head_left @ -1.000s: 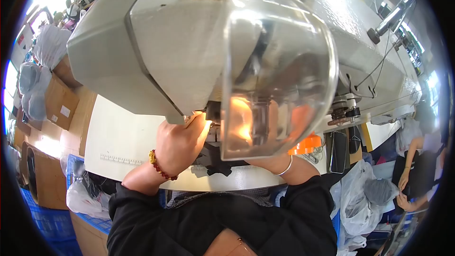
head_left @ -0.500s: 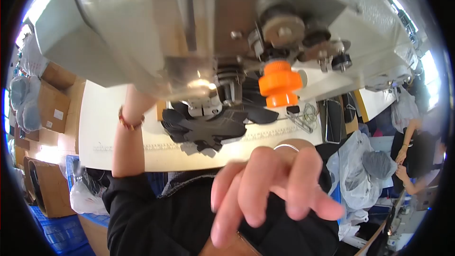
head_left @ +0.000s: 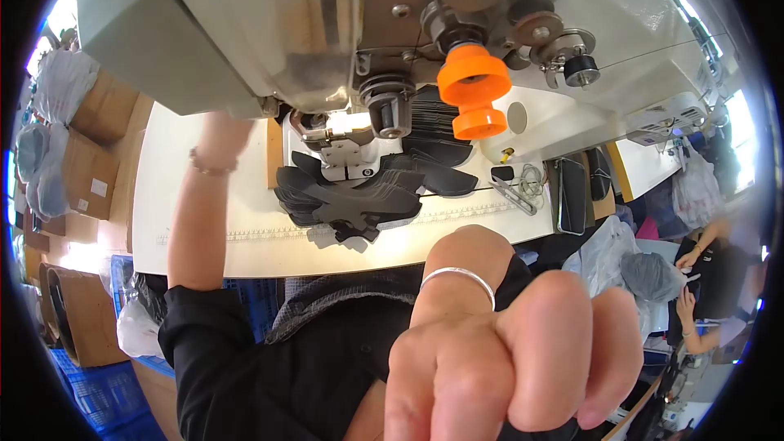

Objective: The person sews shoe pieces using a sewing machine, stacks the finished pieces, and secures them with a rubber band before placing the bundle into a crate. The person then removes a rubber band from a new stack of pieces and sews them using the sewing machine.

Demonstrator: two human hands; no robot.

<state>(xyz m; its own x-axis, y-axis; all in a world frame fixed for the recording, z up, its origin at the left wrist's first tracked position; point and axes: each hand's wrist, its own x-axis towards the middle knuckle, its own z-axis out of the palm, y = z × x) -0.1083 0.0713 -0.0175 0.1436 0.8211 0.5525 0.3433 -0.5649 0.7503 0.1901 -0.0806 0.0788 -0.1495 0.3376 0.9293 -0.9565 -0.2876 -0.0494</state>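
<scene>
My left hand (head_left: 225,137) reaches behind the sewing machine head (head_left: 237,41), its fingers hidden there; a beaded bracelet circles that wrist. My right hand (head_left: 482,351) is very close to the camera, its fingers loosely bent and partly cut off by the lower edge. Nothing shows in it, and a silver bangle (head_left: 457,271) is on its wrist. Fanned, layered black cut pieces (head_left: 347,200) lie on the table in front of the presser foot (head_left: 347,159). More black pieces (head_left: 437,126) are stacked just behind, to the right.
An orange thread guide (head_left: 474,86) juts from the machine. On the white table (head_left: 175,220) are a printed ruler (head_left: 253,233), tweezers (head_left: 513,194) and a dark phone (head_left: 569,196). Cardboard boxes (head_left: 88,184) stand left; plastic bags (head_left: 616,265) and another person's hands (head_left: 688,278) are right.
My right hand has come down and nearer to the camera, its fingers dropping toward the lower edge. My left arm has shifted slightly left. The view has tilted, so the machine appears higher.
</scene>
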